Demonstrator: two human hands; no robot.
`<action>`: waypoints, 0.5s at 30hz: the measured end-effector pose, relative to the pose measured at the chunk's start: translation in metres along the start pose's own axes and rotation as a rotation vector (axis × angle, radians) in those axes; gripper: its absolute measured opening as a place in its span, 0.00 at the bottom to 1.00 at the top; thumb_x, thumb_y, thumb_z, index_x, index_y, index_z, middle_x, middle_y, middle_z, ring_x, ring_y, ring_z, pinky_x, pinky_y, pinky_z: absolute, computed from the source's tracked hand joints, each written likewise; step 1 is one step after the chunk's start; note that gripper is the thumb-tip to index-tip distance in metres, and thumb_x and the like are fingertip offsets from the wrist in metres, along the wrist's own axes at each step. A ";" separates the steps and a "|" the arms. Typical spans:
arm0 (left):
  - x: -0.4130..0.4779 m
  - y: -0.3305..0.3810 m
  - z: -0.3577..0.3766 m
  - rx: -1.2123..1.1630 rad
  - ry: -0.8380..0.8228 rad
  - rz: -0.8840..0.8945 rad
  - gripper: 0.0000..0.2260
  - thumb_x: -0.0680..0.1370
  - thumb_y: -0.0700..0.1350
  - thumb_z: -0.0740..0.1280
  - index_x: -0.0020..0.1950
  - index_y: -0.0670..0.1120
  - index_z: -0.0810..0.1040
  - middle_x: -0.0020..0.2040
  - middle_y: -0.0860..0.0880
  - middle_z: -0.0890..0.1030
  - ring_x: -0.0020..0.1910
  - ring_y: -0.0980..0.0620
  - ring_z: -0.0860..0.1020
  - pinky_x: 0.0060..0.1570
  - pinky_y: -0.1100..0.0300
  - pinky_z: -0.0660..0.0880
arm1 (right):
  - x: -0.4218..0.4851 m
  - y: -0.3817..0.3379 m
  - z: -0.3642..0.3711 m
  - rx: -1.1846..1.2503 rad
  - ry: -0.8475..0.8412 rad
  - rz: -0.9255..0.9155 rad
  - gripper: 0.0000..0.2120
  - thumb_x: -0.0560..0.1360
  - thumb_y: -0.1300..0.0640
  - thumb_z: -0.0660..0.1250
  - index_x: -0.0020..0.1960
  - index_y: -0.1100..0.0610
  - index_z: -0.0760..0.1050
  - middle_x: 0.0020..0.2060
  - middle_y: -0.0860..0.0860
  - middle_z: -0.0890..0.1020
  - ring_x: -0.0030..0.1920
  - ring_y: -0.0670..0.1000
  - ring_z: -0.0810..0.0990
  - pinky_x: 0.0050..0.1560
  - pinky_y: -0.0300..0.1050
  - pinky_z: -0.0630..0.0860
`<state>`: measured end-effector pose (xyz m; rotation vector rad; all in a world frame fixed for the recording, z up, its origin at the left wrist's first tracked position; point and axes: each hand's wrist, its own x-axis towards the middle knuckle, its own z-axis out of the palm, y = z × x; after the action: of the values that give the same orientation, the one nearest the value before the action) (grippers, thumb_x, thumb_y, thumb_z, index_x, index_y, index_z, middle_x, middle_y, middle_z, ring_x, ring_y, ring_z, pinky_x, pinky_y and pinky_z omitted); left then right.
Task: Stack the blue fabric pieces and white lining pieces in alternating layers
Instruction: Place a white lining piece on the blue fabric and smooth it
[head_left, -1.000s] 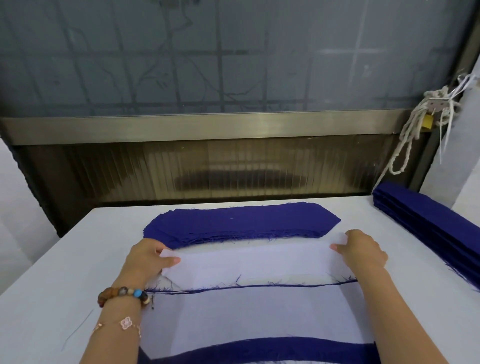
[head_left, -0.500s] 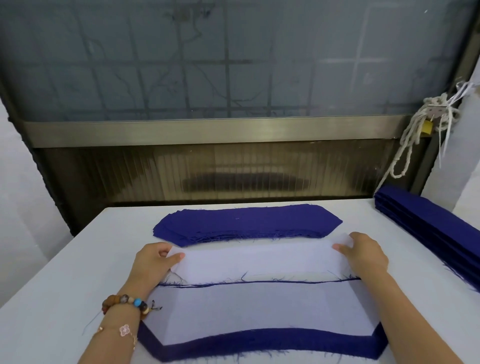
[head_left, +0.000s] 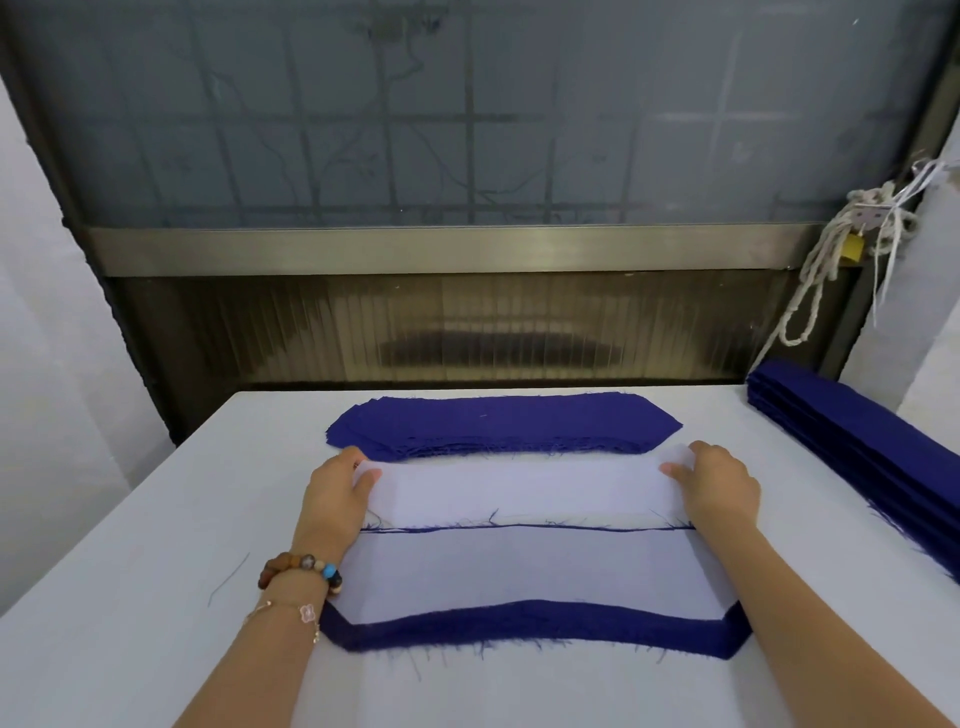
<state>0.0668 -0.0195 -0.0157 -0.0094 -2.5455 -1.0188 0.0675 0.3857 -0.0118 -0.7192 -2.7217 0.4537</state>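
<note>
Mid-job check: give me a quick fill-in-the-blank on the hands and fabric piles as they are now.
The left hand and right hand hold the ends of a ____ lining piece.
The beaded bracelet is on the ____ wrist.
Just beyond the lining lie ____ fabric pieces in a stack.
A second blue pile lies at the ____ edge of the table.
Missing words: white; left; blue; right.

The folded blue stack (head_left: 857, 447) runs off the right edge, its near end unseen. Fingers of the left hand (head_left: 337, 493) and right hand (head_left: 719, 483) lie hidden beneath the white lining piece (head_left: 519, 488); both forearms leave the bottom edge.
</note>
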 end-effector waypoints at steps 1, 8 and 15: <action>-0.001 0.001 -0.001 -0.037 0.010 -0.016 0.07 0.80 0.40 0.65 0.44 0.38 0.73 0.39 0.42 0.76 0.38 0.48 0.72 0.37 0.59 0.68 | -0.001 0.000 -0.001 0.004 0.009 -0.007 0.16 0.79 0.47 0.63 0.59 0.58 0.74 0.52 0.56 0.80 0.52 0.57 0.77 0.48 0.48 0.69; -0.004 -0.004 -0.009 -0.289 0.152 -0.083 0.06 0.79 0.43 0.67 0.46 0.41 0.78 0.41 0.46 0.79 0.41 0.50 0.75 0.39 0.64 0.70 | -0.007 -0.001 -0.006 0.358 0.062 -0.035 0.14 0.79 0.49 0.64 0.59 0.57 0.72 0.49 0.56 0.79 0.45 0.53 0.73 0.45 0.45 0.68; -0.004 -0.007 -0.012 -0.381 0.231 -0.075 0.05 0.78 0.47 0.69 0.47 0.46 0.80 0.43 0.49 0.83 0.43 0.51 0.80 0.38 0.66 0.75 | -0.018 0.001 -0.013 0.731 0.246 -0.084 0.03 0.78 0.56 0.66 0.45 0.52 0.73 0.37 0.40 0.75 0.38 0.42 0.74 0.38 0.30 0.64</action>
<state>0.0734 -0.0322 -0.0137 0.0924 -2.1287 -1.4310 0.0875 0.3802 -0.0039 -0.4157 -2.1084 1.1600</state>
